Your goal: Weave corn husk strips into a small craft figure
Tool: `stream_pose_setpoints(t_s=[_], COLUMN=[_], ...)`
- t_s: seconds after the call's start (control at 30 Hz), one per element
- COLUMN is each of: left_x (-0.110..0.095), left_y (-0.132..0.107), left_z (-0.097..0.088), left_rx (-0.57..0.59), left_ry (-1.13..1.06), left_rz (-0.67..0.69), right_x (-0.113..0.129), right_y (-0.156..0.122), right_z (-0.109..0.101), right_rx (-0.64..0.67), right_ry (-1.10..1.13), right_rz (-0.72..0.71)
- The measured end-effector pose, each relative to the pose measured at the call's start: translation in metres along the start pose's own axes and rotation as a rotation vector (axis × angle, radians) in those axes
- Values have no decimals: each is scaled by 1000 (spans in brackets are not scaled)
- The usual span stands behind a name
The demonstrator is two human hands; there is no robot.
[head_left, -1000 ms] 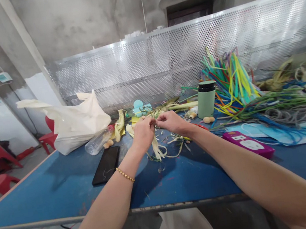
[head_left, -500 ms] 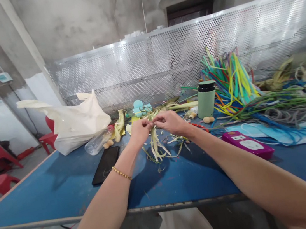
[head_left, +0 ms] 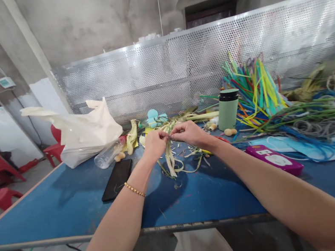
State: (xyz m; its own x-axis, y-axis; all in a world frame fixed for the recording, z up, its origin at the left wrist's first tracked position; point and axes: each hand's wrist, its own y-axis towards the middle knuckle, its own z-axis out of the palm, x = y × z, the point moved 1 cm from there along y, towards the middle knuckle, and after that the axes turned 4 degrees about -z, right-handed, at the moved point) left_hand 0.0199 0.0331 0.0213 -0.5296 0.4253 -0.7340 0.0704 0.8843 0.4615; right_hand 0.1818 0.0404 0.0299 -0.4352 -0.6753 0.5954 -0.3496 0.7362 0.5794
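Both my hands meet above the middle of the blue table (head_left: 71, 203). My left hand (head_left: 154, 144) and my right hand (head_left: 190, 132) pinch the top of a bundle of pale yellow leaf strips (head_left: 171, 159), whose ends hang down and curl onto the table. Fingers of both hands are closed on the strips. A gold bracelet (head_left: 135, 189) sits on my left wrist.
A black phone (head_left: 117, 180) lies left of my hands, beside a clear plastic bottle (head_left: 107, 153) and a white bag (head_left: 86, 131). A green flask (head_left: 227, 109), colourful strips (head_left: 255, 88), a purple power strip (head_left: 274, 160) and tangled cords are on the right. Red chairs stand far left.
My hands stay together on the strips, shifting slightly; the hanging strips swung a little. The view moved slightly rightward.
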Motion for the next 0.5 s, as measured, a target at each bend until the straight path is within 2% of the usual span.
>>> stream_pose_setpoints(t_s=[0.2,0.3,0.5], left_x=[1,2,-8], left_y=[1,2,-4], left_z=[-1,0,2], left_rx=[-102,-86,-46], left_ry=[-25,-44,23], left_rz=[24,16,69], right_x=[2,1,0], right_y=[-2,-2,-1], right_z=[0,0,3], right_rx=[-24,-54,-67], right_ry=[249,291,316], right_rz=[191,253,270])
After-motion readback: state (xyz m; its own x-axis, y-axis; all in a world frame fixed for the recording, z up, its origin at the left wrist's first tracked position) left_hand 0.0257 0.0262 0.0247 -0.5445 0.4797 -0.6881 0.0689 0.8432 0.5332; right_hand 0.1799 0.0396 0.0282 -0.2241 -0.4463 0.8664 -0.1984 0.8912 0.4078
